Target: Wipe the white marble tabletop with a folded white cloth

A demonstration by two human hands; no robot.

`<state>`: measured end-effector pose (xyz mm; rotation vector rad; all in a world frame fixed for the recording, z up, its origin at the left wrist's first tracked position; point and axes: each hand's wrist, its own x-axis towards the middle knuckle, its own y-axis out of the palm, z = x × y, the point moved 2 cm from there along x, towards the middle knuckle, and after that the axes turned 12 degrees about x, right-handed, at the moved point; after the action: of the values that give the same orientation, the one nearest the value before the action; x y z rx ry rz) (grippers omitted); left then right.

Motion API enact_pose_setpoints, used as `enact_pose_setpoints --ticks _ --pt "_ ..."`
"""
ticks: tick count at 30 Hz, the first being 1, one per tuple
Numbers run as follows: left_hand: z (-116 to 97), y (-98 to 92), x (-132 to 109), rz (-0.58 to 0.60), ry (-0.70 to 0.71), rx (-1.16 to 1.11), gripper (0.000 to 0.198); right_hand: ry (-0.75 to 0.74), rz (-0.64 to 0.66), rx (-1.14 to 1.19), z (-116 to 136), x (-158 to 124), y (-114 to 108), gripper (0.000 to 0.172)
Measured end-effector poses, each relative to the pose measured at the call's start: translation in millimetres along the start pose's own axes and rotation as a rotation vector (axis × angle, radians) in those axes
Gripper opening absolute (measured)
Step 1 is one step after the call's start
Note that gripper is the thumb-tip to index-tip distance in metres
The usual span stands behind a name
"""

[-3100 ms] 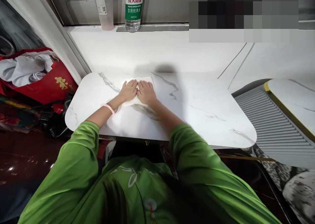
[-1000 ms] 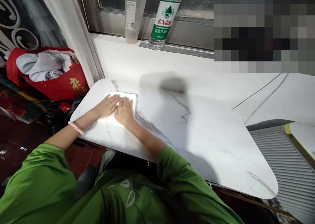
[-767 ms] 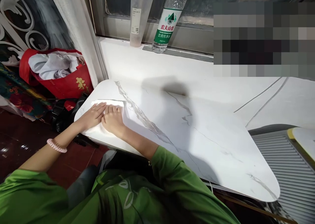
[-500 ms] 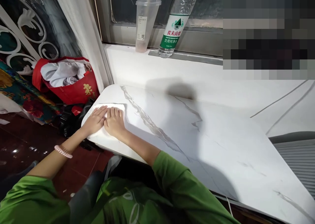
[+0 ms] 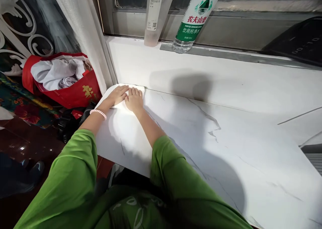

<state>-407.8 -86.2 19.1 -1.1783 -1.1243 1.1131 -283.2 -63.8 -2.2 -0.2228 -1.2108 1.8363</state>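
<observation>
Both palms press down on a white cloth (image 5: pixel 141 88) spread at the far left corner of a white marble-patterned tabletop (image 5: pixel 196 135). My left hand (image 5: pixel 117 96) lies flat with its fingers stretched toward the right; a pink coil bracelet (image 5: pixel 98 113) circles that wrist. Beside it, my right hand (image 5: pixel 134 100) rests flat, fingers pointing at the wall. The hands almost touch, and neither grips the cloth. Part of the cloth is hidden under them.
On the window ledge stand a clear plastic cup (image 5: pixel 152 20) and a tilted water bottle (image 5: pixel 193 22). A dark object (image 5: pixel 299 42) leans at the right. Left of the table sits a red bag (image 5: pixel 75 93) stuffed with fabric, near a pale curtain (image 5: pixel 83 34).
Both hands and the cloth have moved away from the table's front edge to the back left corner by the wall. The head view has shifted, showing the bottle and cup closer.
</observation>
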Motion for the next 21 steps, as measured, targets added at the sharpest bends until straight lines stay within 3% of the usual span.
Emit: enact_pose_setpoints --ticks 4,8,13,21 --pt "4 3.5 12 0.011 0.016 0.003 0.054 0.008 -0.034 -0.004 -4 10 0 0.055" --pt "3 6.3 -9 -0.005 -0.063 0.021 0.055 -0.075 0.008 0.003 4 3 -1 0.054" --pt "-4 0.9 -65 -0.027 -0.113 0.035 0.056 -0.123 0.046 0.034 36 -31 -1 0.054" --pt "-24 -16.3 -177 -0.033 -0.090 0.028 0.055 -0.103 0.192 0.031 113 -116 -8 0.062"
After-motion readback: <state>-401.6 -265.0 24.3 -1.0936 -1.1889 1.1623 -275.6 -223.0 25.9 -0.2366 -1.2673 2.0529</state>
